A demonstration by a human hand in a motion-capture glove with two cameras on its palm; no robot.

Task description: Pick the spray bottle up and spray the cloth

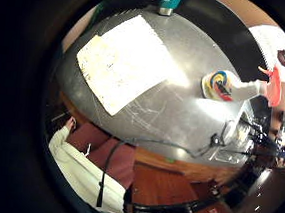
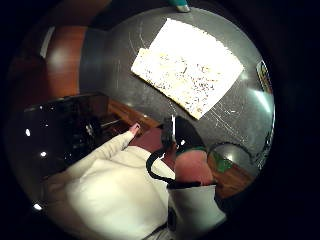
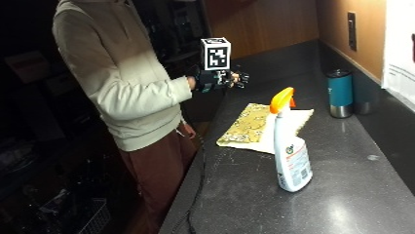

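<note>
A white spray bottle (image 3: 291,155) with an orange trigger head stands upright on the dark counter (image 3: 337,204), nearer the camera than the cloth. The yellow patterned cloth (image 3: 259,127) lies flat in the middle of the counter. My gloved right hand (image 3: 220,79) hovers in the air over the counter's left edge, beyond the cloth and well away from the bottle, its fingers relaxed and holding nothing. From the palm, the cloth (image 1: 124,59) spreads on the counter below and the bottle (image 1: 234,88) stands further along. The cloth (image 2: 187,67) also shows in the thumb side view.
A teal tumbler (image 3: 339,92) stands by the back wall beyond the cloth, also seen as the tumbler (image 1: 169,1) from the palm. A black cable (image 3: 195,195) runs down the counter's left edge. The person's bare left hand (image 3: 188,130) hangs at their side.
</note>
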